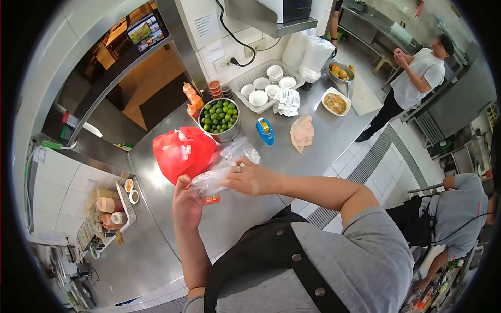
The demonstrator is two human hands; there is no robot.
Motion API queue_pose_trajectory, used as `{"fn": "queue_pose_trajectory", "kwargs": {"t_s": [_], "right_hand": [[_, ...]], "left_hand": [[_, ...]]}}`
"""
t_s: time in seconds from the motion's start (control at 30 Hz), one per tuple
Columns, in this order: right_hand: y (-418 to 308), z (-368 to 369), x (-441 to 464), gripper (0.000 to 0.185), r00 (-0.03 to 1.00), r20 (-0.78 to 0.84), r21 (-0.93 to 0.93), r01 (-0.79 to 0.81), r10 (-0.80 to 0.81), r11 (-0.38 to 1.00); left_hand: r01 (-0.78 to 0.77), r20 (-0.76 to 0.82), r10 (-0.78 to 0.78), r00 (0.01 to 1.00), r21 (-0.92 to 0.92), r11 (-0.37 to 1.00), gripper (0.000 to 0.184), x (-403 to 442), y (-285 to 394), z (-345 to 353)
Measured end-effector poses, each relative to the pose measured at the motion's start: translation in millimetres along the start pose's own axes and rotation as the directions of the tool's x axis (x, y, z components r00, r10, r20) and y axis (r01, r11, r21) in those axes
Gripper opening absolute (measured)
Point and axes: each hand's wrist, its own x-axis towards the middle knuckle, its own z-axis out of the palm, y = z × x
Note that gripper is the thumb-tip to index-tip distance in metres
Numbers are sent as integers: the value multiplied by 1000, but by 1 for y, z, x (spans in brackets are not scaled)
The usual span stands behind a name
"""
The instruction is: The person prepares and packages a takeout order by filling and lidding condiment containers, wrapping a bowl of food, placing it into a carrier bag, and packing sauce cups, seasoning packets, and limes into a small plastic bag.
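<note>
Steel counter (151,224) in a shared kitchen, w/ red bag (171,160) & pot of limes (219,116) just beyond the hands. Clear plastic bag (210,180) is over the counter btwn L hand (187,202) & R hand (249,177), fingers of both pinching it, one per end. Step now: prob. opening or straightening the thin plastic, can't tell which. Next move likely calls for a light fingertip grip, clear of the red bag.

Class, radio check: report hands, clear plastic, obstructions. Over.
Left fingers, right fingers gripping clear plastic. Plastic crumpled, spanning between them. Red bag close by, not blocking.
</note>
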Motion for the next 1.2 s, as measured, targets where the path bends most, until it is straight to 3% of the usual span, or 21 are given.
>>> {"fn": "queue_pose_trajectory", "kwargs": {"t_s": [0.03, 0.07, 0.17, 0.2, 0.3, 0.4, 0.43, 0.5, 0.6, 0.7, 0.77, 0.83, 0.93, 1.03, 1.13, 1.2], "right_hand": [[-1, 1, 3, 17, 999, 45, -2, 21, -21, 1000], [-2, 1, 6, 15, 995, 89, -4, 42, -41, 999], [-10, 0, 11, 9, 980, 177, 9, 86, -87, 996], [-14, 1, 11, 8, 975, 199, 20, 97, -99, 995], [-21, 22, -2, 7, 982, 174, 44, 62, -68, 997], [-17, 33, -16, 18, 992, 124, 8, 31, -32, 999], [-22, 35, -22, 20, 967, 256, 67, -23, 5, 997], [-28, 31, -31, 26, 855, 518, 147, -134, 39, 980], [-36, 38, -63, 38, 841, 518, 420, -90, -156, 903], [-16, 42, -79, 47, 815, 541, 438, -64, -206, 897], [3, 57, -85, 59, 868, 493, 278, -98, -54, 956], [11, 55, -53, 67, 887, 408, 252, -339, 218, 906], [9, 76, -4, 75, 878, 296, 148, -432, 377, 890], [21, 122, 29, 65, 738, 581, 0, -423, 344, 906], [32, 161, 48, 45, 509, 805, -136, -343, 305, 929], [36, 176, 45, 31, 585, 755, -73, -374, 296, 925]], "left_hand": [[-135, 62, 122, 991, 306, 942, 34, 9, -18, -27], [-268, 159, 215, 964, 571, 776, 31, 12, -18, -25], [-245, 95, 473, 876, 932, 267, 22, 4, -24, -8], [-147, 34, 423, 906, 960, 238, 30, 3, -24, -14], [-202, 79, 407, 910, 942, 267, 36, -5, -15, 0], [-268, 196, 331, 923, 945, 188, 40, -7, -16, -15], [-196, 143, 216, 966, 949, 248, 43, -12, -13, -17], [-153, 153, 15, 988, 971, 185, 46, -25, -10, -27], [-13, 45, -260, 965, 992, 125, 47, -50, -18, -34], [-14, 1, -301, 953, 999, -41, 48, -77, -58, -75], [64, -68, -307, 949, 998, -25, 45, -92, -68, -93], [160, -163, -313, 936, 986, -37, 42, -97, -68, -102], [148, -145, -218, 965, 989, -2, 41, -93, -69, -111], [47, -44, -113, 993, 998, 28, 43, -79, -68, -113], [56, -53, -90, 995, 998, 39, 44, -67, -64, -101], [123, -121, -63, 991, 992, 23, 45, -63, -64, -92]]}}
